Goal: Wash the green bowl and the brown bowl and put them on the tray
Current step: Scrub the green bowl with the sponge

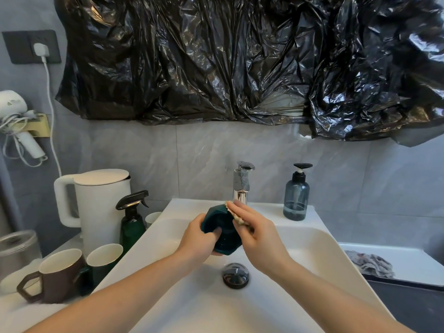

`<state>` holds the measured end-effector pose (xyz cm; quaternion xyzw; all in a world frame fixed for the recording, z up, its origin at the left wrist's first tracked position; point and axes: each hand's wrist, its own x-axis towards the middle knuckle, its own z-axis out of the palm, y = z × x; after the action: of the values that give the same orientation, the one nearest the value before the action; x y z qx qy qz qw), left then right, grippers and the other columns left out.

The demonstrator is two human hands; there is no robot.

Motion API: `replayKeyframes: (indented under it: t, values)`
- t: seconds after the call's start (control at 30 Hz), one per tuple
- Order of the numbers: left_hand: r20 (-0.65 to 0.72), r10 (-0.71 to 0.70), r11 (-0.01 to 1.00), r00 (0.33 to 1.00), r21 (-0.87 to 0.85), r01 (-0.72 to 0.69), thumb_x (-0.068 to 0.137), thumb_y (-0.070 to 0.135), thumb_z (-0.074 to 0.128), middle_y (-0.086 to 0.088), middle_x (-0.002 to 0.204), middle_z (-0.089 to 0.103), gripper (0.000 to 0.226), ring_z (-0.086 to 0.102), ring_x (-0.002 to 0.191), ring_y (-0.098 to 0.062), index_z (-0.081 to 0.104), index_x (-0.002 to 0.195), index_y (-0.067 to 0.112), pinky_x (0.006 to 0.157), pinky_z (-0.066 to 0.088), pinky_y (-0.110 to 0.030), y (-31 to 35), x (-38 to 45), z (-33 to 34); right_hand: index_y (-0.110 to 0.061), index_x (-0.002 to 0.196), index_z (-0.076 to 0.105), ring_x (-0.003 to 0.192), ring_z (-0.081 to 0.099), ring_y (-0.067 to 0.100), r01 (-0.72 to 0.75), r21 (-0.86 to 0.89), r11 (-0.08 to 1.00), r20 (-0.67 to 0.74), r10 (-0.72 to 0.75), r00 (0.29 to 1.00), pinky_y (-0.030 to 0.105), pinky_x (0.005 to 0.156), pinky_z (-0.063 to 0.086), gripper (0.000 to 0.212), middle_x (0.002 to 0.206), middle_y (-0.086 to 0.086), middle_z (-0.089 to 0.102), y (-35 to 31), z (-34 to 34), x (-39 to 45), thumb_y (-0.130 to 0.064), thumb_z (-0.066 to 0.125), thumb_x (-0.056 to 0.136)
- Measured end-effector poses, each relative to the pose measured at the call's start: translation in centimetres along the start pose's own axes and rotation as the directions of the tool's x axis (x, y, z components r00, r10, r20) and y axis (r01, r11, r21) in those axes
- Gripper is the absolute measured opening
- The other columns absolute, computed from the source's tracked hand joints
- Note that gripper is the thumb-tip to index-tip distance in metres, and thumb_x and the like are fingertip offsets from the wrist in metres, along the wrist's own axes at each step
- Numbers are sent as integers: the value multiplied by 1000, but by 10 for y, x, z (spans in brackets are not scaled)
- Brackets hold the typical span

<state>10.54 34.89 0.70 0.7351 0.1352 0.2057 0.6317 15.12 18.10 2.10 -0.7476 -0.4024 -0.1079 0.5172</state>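
My left hand [197,236] grips a dark green bowl [222,233] tipped on its side above the white sink [300,239], under the faucet [241,183]. My thumb rests inside the rim. My right hand [254,231] presses a beige cloth [237,218] against the bowl's upper right edge. No water stream is visible. A brown cup with a handle [55,277] stands on the left counter, a green cup [103,259] beside it. No tray can be identified for sure.
A white kettle [96,205] and a dark green spray bottle [132,219] stand left of the sink. A blue soap dispenser [296,195] sits at the back right. The drain plug [235,275] lies in the basin. A grey rag [371,261] lies on the right.
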Motion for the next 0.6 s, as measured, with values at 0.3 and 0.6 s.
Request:
replayKeyframes:
  t: [0.3, 0.6]
  values:
    - [21, -193, 940, 981, -281, 191, 107, 6, 57, -13, 121, 71, 22, 73, 103, -32, 60, 128, 11, 61, 63, -32, 14, -6, -6, -49, 159, 10, 86, 62, -2, -162, 86, 983, 163, 146, 976, 17, 83, 54, 61, 94, -13, 61, -14, 11, -8, -28, 40, 111]
    - [161, -263, 930, 951, -221, 294, 106, 11, 58, -16, 111, 79, 25, 79, 90, -30, 64, 130, 9, 67, 63, -33, 15, -9, -1, -38, 163, 15, 150, -1, -15, -10, -34, 999, 136, 15, 991, 18, 125, 7, 57, 168, -25, 8, -6, 6, -5, -25, 35, 111]
